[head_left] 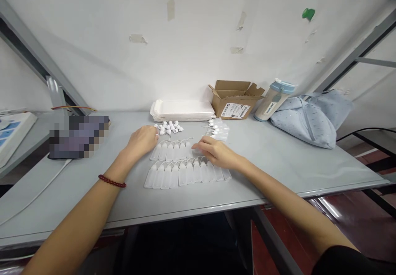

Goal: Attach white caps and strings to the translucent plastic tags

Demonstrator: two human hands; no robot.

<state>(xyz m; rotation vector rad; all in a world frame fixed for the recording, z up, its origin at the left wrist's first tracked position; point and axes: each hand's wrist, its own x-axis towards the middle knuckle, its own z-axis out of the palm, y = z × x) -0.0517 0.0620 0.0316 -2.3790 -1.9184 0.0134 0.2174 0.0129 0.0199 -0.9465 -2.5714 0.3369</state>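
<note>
My left hand (pixel 142 141) is closed at the left edge of a small pile of white caps (pixel 169 127); its fingertips are turned away, so anything between them is hidden. Two rows of small flat translucent bottles with white tops and thin looped cords lie before me, an upper row (pixel 170 152) and a longer lower row (pixel 168 176). At the right end of the upper row is my right hand (pixel 213 149), fingers bent and pressed together, tips beside the last bottle. What they pinch cannot be made out. The right hand covers part of the lower row.
Behind the pile lies a stack of flat white pieces (pixel 185 109), beside an open cardboard box (pixel 235 101). More capped bottles (pixel 220 130) lie below the box. A tumbler (pixel 274 101) and a blue cloth bag (pixel 305 120) stand right; a pixelated dark device (pixel 80 136) with a cable lies left.
</note>
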